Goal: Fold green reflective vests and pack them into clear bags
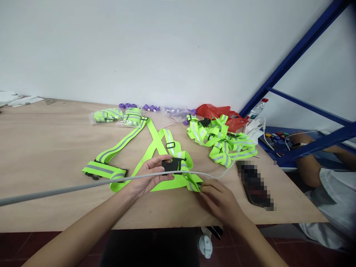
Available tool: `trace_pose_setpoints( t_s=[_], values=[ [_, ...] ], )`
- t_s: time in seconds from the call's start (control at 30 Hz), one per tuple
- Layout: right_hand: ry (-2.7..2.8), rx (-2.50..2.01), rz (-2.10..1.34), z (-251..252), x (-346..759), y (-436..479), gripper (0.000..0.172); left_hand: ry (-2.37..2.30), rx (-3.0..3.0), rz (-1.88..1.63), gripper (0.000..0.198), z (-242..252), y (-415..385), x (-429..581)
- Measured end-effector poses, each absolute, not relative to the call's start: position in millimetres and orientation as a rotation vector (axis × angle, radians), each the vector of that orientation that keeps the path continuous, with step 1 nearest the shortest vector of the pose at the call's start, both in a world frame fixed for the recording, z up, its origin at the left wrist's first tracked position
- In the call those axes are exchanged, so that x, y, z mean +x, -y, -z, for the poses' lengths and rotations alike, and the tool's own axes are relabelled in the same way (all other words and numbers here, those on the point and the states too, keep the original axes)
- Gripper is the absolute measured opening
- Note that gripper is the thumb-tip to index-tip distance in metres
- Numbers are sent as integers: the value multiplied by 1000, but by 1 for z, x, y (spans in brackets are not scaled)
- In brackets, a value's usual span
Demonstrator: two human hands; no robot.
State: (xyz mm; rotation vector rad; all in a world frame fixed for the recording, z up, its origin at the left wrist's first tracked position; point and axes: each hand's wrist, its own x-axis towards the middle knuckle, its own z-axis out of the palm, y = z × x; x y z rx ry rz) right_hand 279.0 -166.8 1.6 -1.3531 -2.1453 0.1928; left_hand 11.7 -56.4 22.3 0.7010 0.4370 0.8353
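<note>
Holding the black buckle (172,165) between thumb and fingers, the left hand (147,180) is closed on it just above the desk (50,148). I see the right hand (222,202) pinching the end of the yellow strap (182,182), just right of the buckle; the strap's length runs sideways between both hands.

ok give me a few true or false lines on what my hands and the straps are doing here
The left hand holds a black buckle on the neon strap. True.
The right hand hangs in the air, holding nothing. False: it pinches the strap's end down on the wooden table.
A pile of more straps lies beside a red bag. True.
The bagged straps lie at the table's near edge. False: they lie at its far side.
</note>
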Motion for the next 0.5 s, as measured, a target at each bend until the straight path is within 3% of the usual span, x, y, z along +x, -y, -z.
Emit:
trace_pose_setpoints(
  t_s=[0.3,0.37,0.43,0.5],
  values=[
    [1823,-1491,-652,1,285,173,20,-504,1149,-796,67,-14,58,8],
    [1762,-1514,-642,4,286,171,23,-589,1354,-827,51,-13,60,9],
    [1731,-1534,-636,7,287,169,23,-679,1577,-904,22,-12,60,10],
    [1773,-1538,-639,9,286,169,17,-761,1720,-986,24,-11,59,12]
  ],
)
